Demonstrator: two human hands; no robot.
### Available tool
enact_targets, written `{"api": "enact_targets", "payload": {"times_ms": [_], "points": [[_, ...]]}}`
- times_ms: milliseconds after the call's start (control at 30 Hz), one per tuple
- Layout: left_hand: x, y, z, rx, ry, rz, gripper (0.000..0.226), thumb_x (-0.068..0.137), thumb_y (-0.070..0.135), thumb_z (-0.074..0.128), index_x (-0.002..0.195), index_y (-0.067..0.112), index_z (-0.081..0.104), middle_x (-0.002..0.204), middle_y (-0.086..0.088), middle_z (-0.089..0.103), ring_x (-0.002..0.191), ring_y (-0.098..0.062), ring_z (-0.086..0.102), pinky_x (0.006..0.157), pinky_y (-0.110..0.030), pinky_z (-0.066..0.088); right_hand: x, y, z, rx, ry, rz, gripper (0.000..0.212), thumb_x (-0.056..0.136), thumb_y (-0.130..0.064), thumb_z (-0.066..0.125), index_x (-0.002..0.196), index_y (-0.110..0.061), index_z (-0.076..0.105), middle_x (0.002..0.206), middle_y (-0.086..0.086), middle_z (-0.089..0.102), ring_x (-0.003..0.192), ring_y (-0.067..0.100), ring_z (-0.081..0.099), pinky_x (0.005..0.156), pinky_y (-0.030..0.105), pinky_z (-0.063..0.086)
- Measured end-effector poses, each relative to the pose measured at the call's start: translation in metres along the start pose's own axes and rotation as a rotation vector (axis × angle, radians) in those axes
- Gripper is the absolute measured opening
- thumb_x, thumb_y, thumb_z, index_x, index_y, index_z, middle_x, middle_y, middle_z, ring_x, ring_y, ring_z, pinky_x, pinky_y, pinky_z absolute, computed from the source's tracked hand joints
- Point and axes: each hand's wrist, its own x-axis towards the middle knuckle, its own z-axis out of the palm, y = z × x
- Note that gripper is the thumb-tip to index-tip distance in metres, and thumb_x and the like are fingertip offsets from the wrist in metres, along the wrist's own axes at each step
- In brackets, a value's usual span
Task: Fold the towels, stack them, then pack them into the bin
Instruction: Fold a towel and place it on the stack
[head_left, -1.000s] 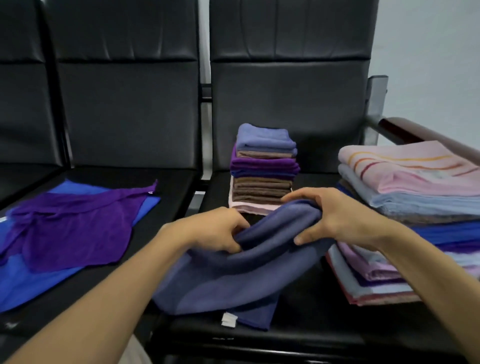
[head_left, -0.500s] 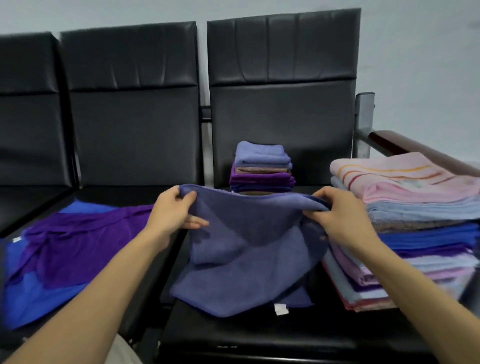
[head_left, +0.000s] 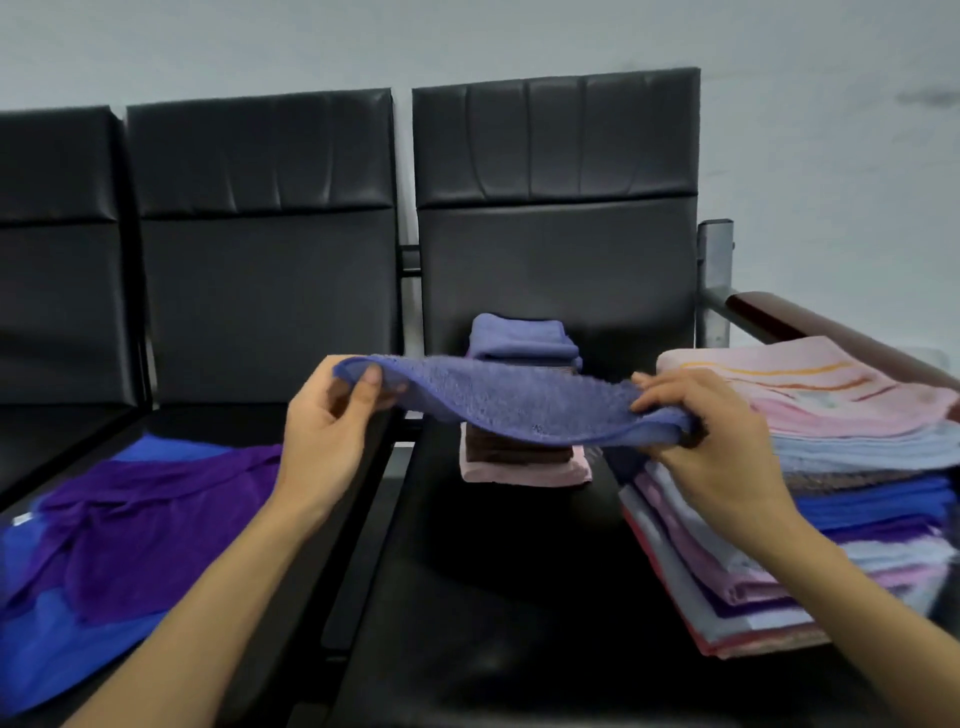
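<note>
Head view: holding a slate-blue towel (head_left: 519, 402) stretched in the air above the right-hand seat (head_left: 498, 597), in front of the small folded stack (head_left: 524, 452). Left hand (head_left: 332, 421) pinching the far-left corner, thumb on top, grip narrow and closed on cloth. Right hand (head_left: 711, 441) clamping the right edge, fingers curled over a bunched hem, grip likewise closed on the towel. Sagging gently between the two grips, so judging it light, soft and limp, with no stiffness to keep a crease by itself. Looking nubby and terry-like, probably not slippery; corners and hems seeming the best places to take hold, for keeping edges square. Lying flat and loose on the left seat, a purple cloth (head_left: 145, 519) over a bright blue one (head_left: 78, 649). Sitting at the right, a taller pile of larger towels (head_left: 831, 493), pink striped on top, layers thick and plush. Showing no bin anywhere.
</note>
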Motion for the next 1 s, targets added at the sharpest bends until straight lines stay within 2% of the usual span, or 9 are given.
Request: {"api": "enact_targets", "payload": {"times_ms": [67, 167, 300, 400, 533, 700, 800, 933, 1000], "points": [[-0.003, -0.004, -0.015, 0.143, -0.094, -0.023, 0.012, 0.096, 0.007, 0.052, 0.091, 0.010, 0.062, 0.075, -0.002, 0.070, 0.071, -0.009, 0.065, 0.068, -0.018, 0.051, -0.008, 0.001, -0.009, 0.015, -0.235, -0.025, 0.028, 0.068, -0.040, 0.079, 0.080, -0.017, 0.067, 0.079, -0.004, 0.065, 0.078, -0.005, 0.056, 0.072, 0.007, 0.042], [-0.009, -0.021, -0.038, 0.346, -0.360, -0.154, 0.009, 0.093, 0.012, 0.058, 0.088, 0.010, 0.065, 0.069, 0.005, 0.068, 0.068, -0.006, 0.058, 0.062, -0.018, 0.046, -0.025, 0.003, -0.013, -0.041, -0.517, 0.053, 0.066, 0.060, -0.085, 0.053, 0.067, -0.019, 0.054, 0.056, -0.008, 0.047, 0.055, -0.001, 0.034, 0.051, 0.013, 0.033], [-0.026, -0.050, -0.055, 0.457, -0.754, -0.490, 0.012, 0.094, 0.020, 0.057, 0.098, 0.012, 0.066, 0.086, -0.001, 0.074, 0.084, -0.015, 0.067, 0.076, -0.030, 0.053, -0.047, -0.004, -0.007, -0.045, -0.998, 0.154, 0.066, 0.068, -0.078, 0.055, 0.071, -0.012, 0.056, 0.064, -0.007, 0.046, 0.063, 0.000, 0.038, 0.057, 0.016, 0.030], [-0.034, -0.067, -0.055, 0.528, -0.805, -0.574, 0.019, 0.096, 0.024, 0.055, 0.106, 0.011, 0.064, 0.102, -0.012, 0.072, 0.098, -0.026, 0.067, 0.087, -0.043, 0.052, -0.056, -0.009, -0.001, -0.047, -1.231, 0.226, 0.040, 0.079, -0.051, 0.069, 0.068, -0.017, 0.052, 0.059, -0.013, 0.046, 0.058, 0.001, 0.039, 0.056, 0.018, 0.029], [-0.038, -0.080, -0.045, 0.544, -0.606, -0.576, 0.010, 0.096, 0.026, 0.054, 0.099, 0.020, 0.062, 0.086, 0.000, 0.070, 0.078, -0.014, 0.065, 0.056, -0.026, 0.048, -0.059, -0.002, 0.014, -0.169, -1.063, 0.321, 0.031, 0.083, -0.046, 0.067, 0.077, -0.018, 0.055, 0.071, -0.010, 0.057, 0.065, 0.002, 0.046, 0.061, 0.022, 0.033], [-0.036, -0.099, -0.035, 0.639, -0.486, -0.546, 0.008, 0.095, 0.030, 0.056, 0.095, 0.027, 0.064, 0.088, 0.007, 0.070, 0.084, -0.012, 0.067, 0.074, -0.034, 0.053, -0.070, 0.000, 0.038, -0.270, -0.829, 0.598, 0.034, 0.098, -0.048, 0.039, 0.078, -0.022, 0.049, 0.085, -0.005, 0.060, 0.083, 0.013, 0.057, 0.059, 0.020, 0.034], [-0.034, -0.103, -0.025, 0.689, -0.490, -0.527, 0.009, 0.096, 0.031, 0.055, 0.095, 0.026, 0.062, 0.090, 0.007, 0.068, 0.084, -0.008, 0.064, 0.073, -0.030, 0.051, -0.079, 0.007, 0.053, -0.419, -0.764, 0.671, 0.032, 0.101, -0.038, 0.035, 0.099, -0.013, 0.054, 0.115, 0.012, 0.064, 0.106, 0.027, 0.058, 0.078, 0.030, 0.038], [-0.032, -0.108, -0.011, 0.728, -0.510, -0.543, 0.008, 0.096, 0.032, 0.054, 0.097, 0.028, 0.060, 0.093, 0.009, 0.064, 0.084, -0.004, 0.059, 0.072, -0.025, 0.044, -0.085, 0.010, 0.060, -0.559, -0.807, 0.673, 0.008, 0.096, -0.015, 0.038, 0.100, -0.011, 0.044, 0.114, 0.018, 0.062, 0.103, 0.030, 0.059, 0.075, 0.030, 0.036], [-0.032, -0.113, -0.007, 0.753, -0.531, -0.561, 0.007, 0.095, 0.033, 0.054, 0.096, 0.028, 0.060, 0.094, 0.008, 0.064, 0.087, -0.007, 0.060, 0.076, -0.028, 0.046, -0.085, 0.007, 0.061, -0.555, -0.844, 0.681, 0.010, 0.092, -0.009, 0.040, 0.103, -0.010, 0.040, 0.113, 0.017, 0.060, 0.102, 0.029, 0.059, 0.073, 0.029, 0.036]]}}
